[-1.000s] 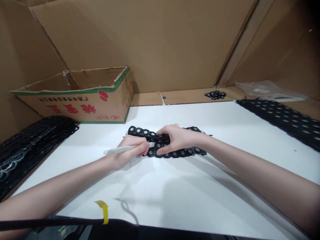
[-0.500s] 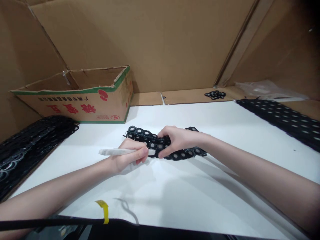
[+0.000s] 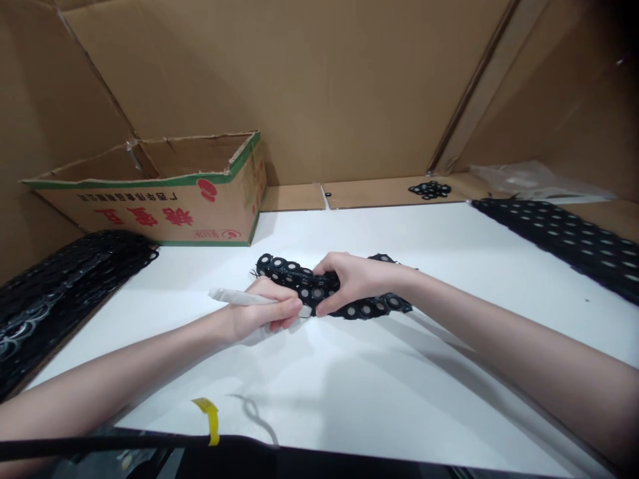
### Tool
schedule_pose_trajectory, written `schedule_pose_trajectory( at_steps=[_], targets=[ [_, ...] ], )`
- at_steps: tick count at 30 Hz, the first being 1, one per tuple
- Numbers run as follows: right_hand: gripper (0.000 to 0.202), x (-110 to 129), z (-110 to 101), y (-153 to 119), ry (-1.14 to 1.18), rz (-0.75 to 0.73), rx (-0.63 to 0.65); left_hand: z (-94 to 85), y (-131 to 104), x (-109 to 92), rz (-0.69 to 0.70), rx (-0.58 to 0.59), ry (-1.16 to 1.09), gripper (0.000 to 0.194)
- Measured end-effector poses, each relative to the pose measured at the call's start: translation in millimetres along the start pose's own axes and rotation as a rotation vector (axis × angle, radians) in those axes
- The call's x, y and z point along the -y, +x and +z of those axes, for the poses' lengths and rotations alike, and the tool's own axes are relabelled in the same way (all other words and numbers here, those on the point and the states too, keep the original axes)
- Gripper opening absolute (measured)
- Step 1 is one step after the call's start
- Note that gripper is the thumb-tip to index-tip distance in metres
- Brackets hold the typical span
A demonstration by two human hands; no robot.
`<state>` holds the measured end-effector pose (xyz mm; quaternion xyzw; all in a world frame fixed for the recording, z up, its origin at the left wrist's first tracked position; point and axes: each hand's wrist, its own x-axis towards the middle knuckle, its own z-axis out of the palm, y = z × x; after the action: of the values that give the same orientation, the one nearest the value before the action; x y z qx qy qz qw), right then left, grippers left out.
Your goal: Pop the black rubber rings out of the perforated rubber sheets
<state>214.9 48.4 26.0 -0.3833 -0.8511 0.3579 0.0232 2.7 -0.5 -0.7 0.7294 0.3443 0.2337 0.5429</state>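
Note:
A white pen-shaped tool [image 3: 239, 297] is pinched in my left hand [image 3: 267, 307], its front end against the near edge of a black piece with rows of round rings [image 3: 279, 266]. The piece lies on the white tabletop, and its rings show pale centres. My right hand [image 3: 349, 279] grips the middle of this piece between thumb and fingers, covering part of it. Both hands are close together, with my left hand just left of my right thumb. What the tool's tip does at the edge is too small to tell.
An open cardboard box [image 3: 150, 213] stands at the back left, beside a heap of black pieces [image 3: 64, 286]. On the right lies a wide black ringed sheet [image 3: 564, 239]. A small pile of black rings [image 3: 429, 190] and a clear plastic bag [image 3: 539, 181] sit behind. A black cable with yellow tape [image 3: 212, 422] crosses in front.
My left hand and the white tool have moved slightly to the right along the piece's edge, closer to my right thumb. My right hand has stayed put.

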Motion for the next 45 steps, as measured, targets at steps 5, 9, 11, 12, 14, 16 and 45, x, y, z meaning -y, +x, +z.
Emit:
schedule_pose_trajectory(
  at_steps=[5,9,11,12,14,16,45],
  targets=[
    [0.038,-3.0,0.3,1.4,-0.082,0.017,-0.044,-13.7,-0.7,0.3,0.111,-0.110,0.039,0.047],
    [0.060,-10.0,-1.6,4.7,-0.133,0.003,-0.154,-36.6,3.2,4.7,0.225,-0.256,0.038,0.045],
    [0.056,-12.2,-2.7,7.6,-0.095,0.000,-0.158,-44.4,7.0,9.1,0.194,-0.256,-0.014,0.043],
    [0.048,-12.8,-2.6,9.4,-0.073,0.003,-0.171,-46.7,8.9,11.4,0.168,-0.245,-0.055,0.043],
    [0.033,-13.0,-0.9,13.8,-0.054,0.018,-0.225,-49.1,12.4,15.2,0.120,-0.221,-0.144,0.041],
    [0.025,-12.5,2.7,18.8,-0.068,0.032,-0.275,-50.4,14.5,17.1,0.088,-0.219,-0.196,0.040],
    [0.014,-7.4,31.0,48.8,-0.012,-0.016,-0.480,-35.1,5.1,11.5,-0.015,-0.263,0.111,0.042]
  ],
)
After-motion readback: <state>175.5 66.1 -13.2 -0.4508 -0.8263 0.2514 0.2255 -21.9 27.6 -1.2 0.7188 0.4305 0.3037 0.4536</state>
